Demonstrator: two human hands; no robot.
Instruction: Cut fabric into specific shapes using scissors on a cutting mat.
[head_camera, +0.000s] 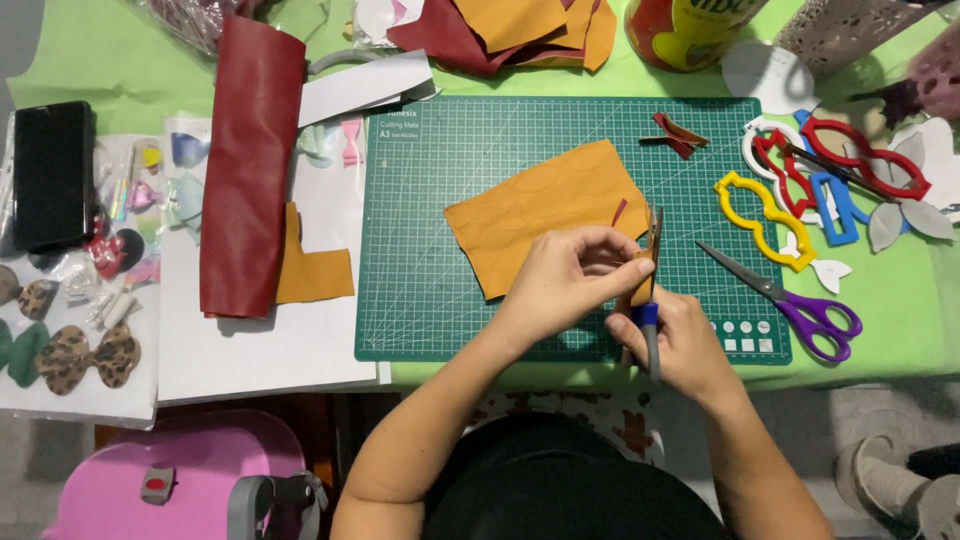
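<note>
Right now the left hand (565, 280) pinches a small orange leather piece (642, 282) above the green cutting mat (420, 260), while the right hand (680, 340) grips a blue-handled tool (650, 335) against it. Purple scissors (790, 298) lie just beside them.

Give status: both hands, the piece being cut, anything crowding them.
Left hand pinches small orange piece. Right hand grips blue-handled tool, blade up against it. Orange sheet lies under the hands; purple scissors apart, to the right.
</note>
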